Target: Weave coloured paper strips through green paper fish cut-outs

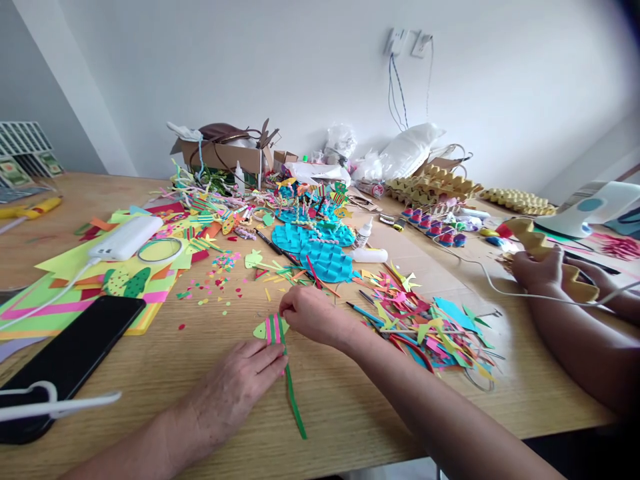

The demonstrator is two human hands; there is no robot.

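Note:
A small light-green paper fish [261, 329] with pink stripes lies on the wooden table in front of me. A narrow dark-green paper strip [295, 407] runs across it near the tail, its long loose end trailing toward me. My left hand [243, 373] rests low over the table, its fingertips holding down the fish's lower edge and the strip. Above the tail, my right hand [307, 313] is closed in a pinch at the strip's upper end; its fingertips are partly hidden.
Paper scraps [430, 327] spread to the right, near another person's hands [545, 270] holding an egg tray piece [577, 283]. On the left are a black phone [75, 360], a white power bank [127, 239] and coloured sheets [23, 310]. Blue egg-tray shapes [325, 260] stand behind.

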